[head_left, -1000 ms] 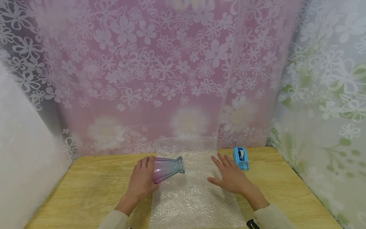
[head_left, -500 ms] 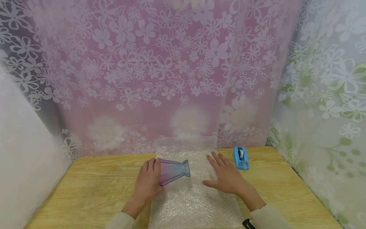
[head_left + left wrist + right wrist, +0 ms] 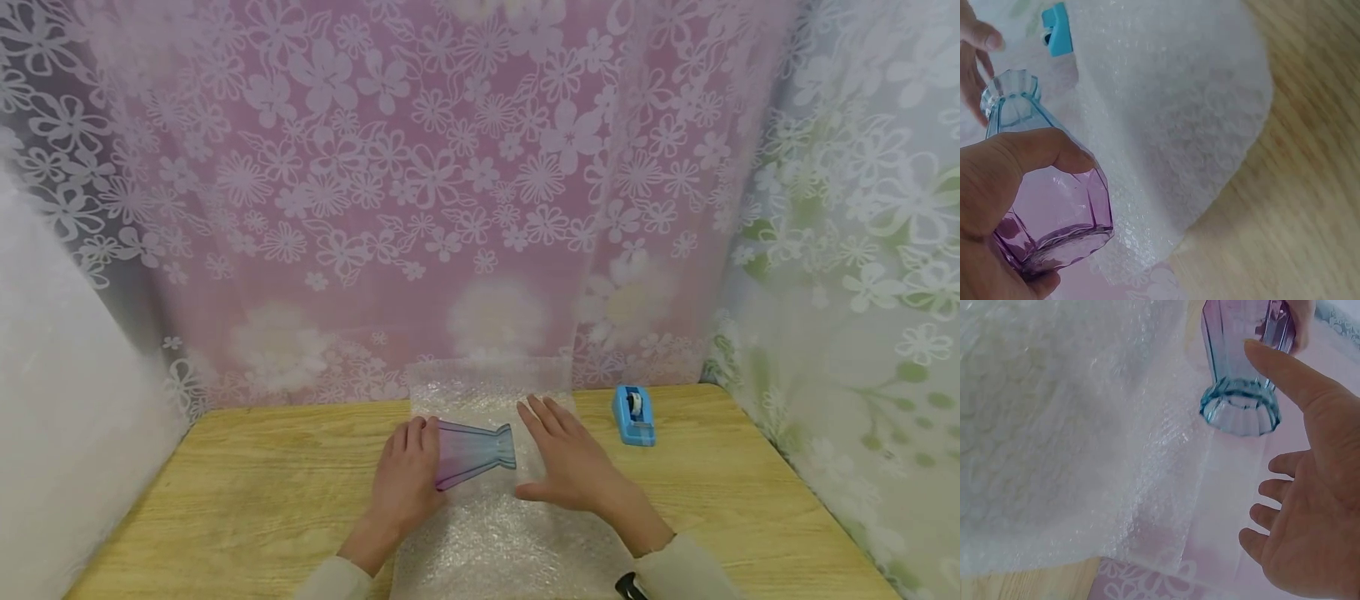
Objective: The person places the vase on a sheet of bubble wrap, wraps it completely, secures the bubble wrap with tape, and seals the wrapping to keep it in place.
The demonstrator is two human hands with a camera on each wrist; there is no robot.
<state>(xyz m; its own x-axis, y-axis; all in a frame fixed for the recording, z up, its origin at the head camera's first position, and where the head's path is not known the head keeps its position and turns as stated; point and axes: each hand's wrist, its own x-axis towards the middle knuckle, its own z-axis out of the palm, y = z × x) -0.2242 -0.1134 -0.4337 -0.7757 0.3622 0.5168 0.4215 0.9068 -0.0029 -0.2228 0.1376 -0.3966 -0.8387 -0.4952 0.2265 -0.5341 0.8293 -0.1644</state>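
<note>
A faceted glass vase (image 3: 474, 455), purple at its base and fading to blue at the flared, scalloped mouth, lies on its side over a sheet of bubble wrap (image 3: 502, 542). My left hand (image 3: 408, 471) grips it round the purple base end, thumb along the near side in the left wrist view. The mouth points right, toward my right hand (image 3: 570, 458). That hand has its fingers spread and holds nothing; its fingertips are close to the vase's blue rim (image 3: 1241, 415) in the right wrist view.
A blue tape dispenser (image 3: 634, 415) stands at the back right of the wooden table (image 3: 247, 492). The bubble wrap runs from the front edge to the back, up against a pink floral curtain (image 3: 420, 208). Pale floral sheeting (image 3: 847, 333) hangs at the right.
My left hand has carried the vase rightward and slightly nearer over the bubble wrap. My right hand has shifted left, narrowing the space between it and the vase's mouth.
</note>
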